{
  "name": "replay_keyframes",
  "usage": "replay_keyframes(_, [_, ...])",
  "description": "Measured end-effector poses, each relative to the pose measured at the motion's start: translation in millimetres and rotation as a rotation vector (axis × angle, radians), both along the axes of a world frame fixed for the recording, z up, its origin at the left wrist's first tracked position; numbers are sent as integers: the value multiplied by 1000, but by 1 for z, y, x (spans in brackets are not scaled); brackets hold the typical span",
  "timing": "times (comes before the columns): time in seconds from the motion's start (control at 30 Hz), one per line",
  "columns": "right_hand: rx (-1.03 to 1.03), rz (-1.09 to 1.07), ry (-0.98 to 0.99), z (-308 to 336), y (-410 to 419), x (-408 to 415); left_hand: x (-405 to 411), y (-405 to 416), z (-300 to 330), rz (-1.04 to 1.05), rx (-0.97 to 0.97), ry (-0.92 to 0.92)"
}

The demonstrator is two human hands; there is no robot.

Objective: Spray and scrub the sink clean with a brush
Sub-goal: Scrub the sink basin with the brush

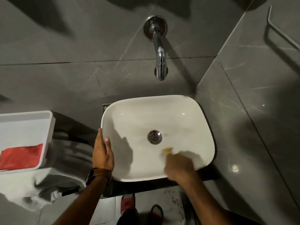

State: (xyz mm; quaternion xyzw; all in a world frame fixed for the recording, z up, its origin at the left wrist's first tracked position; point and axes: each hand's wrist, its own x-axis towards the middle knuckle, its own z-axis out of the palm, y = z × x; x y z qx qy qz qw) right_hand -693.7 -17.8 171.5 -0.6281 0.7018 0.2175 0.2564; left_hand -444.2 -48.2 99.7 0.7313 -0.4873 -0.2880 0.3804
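Observation:
A white rectangular sink (203,127) sits on a dark counter, with a metal drain (154,136) at its middle. My left hand (102,153) grips the sink's left rim, thumb inside the bowl. My right hand (179,164) is inside the bowl at the near right, blurred by motion, closed on a brush whose yellow tip (167,150) shows just below the drain. The rest of the brush is hidden by the hand and the blur.
A chrome wall tap (159,62) hangs over the sink's far edge. A white tray (26,140) holding a red cloth stands at the left. Grey cloth (65,159) lies between tray and sink. Grey tiled walls close in behind and on the right.

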Motion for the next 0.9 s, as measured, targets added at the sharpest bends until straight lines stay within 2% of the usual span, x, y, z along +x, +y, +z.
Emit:
replay_keyframes(0.1, [81,149,-287,8,4,76,1,0,0,-7,-8,-30])
replay_keyframes(0.17, [-15,171,-327,6,-19,110,1,0,-2,-11,-6,-51])
replay_keyframes(0.3, [-219,45,-142,-4,-71,84,1,-1,-3,-3,-2,-51])
replay_keyframes(0.4, [-189,-137,48,-5,-65,17,0,-1,-2,2,2,-33])
replay_keyframes(0.47, [-105,-211,104,0,-40,-11,-1,-1,1,2,12,-16])
replay_keyframes(0.53, [-48,-122,79,0,-8,-2,-1,0,2,3,11,-10])
replay_keyframes(0.6, [9,-25,-31,0,10,37,0,1,3,0,11,-15])
replay_keyframes(0.67, [-32,67,-151,-1,-1,75,-1,0,4,-2,17,-17])
replay_keyframes(0.73, [-131,127,-189,-3,-33,96,-2,0,4,1,23,-22])
replay_keyframes(0.83, [-233,90,-58,-8,-75,71,0,0,4,-1,37,-25])
replay_keyframes(0.9, [-195,-19,82,-11,-80,28,1,0,4,-5,38,-18])
